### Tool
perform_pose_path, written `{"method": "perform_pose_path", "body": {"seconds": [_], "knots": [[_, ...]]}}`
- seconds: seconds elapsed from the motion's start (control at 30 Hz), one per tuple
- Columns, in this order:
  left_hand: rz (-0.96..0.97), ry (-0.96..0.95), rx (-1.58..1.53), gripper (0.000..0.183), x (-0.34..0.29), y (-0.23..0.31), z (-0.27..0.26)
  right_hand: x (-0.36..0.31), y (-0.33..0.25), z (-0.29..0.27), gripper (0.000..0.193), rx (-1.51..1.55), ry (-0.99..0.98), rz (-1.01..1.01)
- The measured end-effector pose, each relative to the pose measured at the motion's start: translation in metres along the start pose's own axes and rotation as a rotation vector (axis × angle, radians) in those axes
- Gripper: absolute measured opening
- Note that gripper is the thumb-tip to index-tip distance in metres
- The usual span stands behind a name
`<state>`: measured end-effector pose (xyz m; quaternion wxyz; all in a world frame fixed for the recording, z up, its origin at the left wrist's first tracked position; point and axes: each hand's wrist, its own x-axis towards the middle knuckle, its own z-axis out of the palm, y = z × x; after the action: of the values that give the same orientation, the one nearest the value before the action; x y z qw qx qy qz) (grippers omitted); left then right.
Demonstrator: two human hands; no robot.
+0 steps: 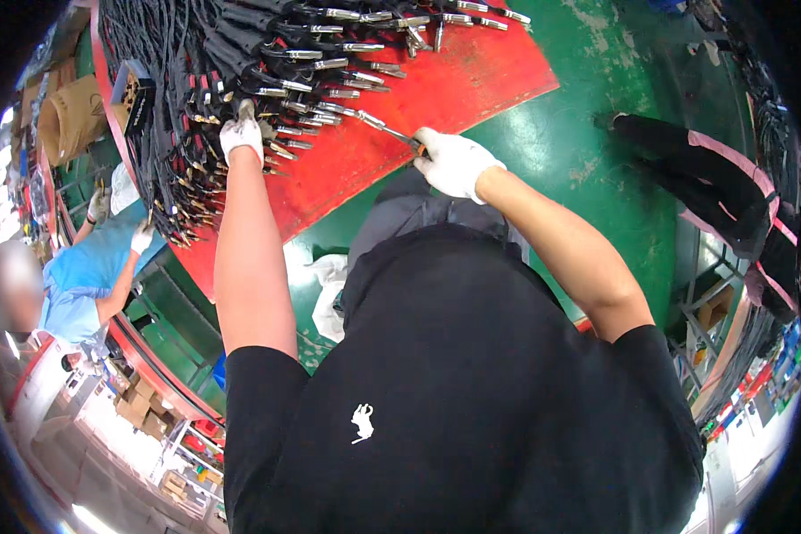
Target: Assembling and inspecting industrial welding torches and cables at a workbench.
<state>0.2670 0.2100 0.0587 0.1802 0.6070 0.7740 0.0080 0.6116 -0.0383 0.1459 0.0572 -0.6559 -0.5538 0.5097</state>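
Many black cables with silver metal plugs [329, 64] lie bundled on a red table top [472, 84]. My left hand [243, 135], in a white glove with greyed fingertips, reaches in among the plugs. Its fingers are closed together, and what they hold is hidden. Gloved in white too, my right hand [454, 165] grips a screwdriver [402, 136] near the table's front edge. Part of an orange and black handle shows at the fingers. The thin metal shaft points left toward a silver plug [369, 118]; whether the tip touches it I cannot tell.
A small open box [133, 96] of brass-coloured parts stands at the table's left, beside a brown carton [69, 120]. On the left a co-worker in a blue shirt [98, 271] works at the same cables. More black cables [712, 169] hang over a rack at right.
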Motion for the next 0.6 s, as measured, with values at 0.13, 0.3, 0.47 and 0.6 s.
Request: {"method": "perform_pose_path", "body": {"seconds": [0.13, 0.3, 0.47, 0.6], "knots": [[-0.078, -0.073, -0.661, 0.035, -0.052, 0.017, -0.019, 0.029, 0.008, 0.012, 0.037, 0.015, -0.161, 0.014], [-0.120, 0.100, -1.050, 0.021, -0.107, 0.026, -0.017, 0.064, 0.011, 0.038, 0.029, 0.844, -0.505, 0.281], [-0.139, 0.118, -1.158, 0.014, -0.140, -0.007, -0.001, 0.068, -0.035, 0.047, 0.044, 0.748, -0.576, 0.233], [-0.229, 0.045, -1.157, 0.017, -0.159, 0.006, 0.013, 0.103, -0.042, 0.064, 0.049, 0.478, -0.423, 0.092]]}}
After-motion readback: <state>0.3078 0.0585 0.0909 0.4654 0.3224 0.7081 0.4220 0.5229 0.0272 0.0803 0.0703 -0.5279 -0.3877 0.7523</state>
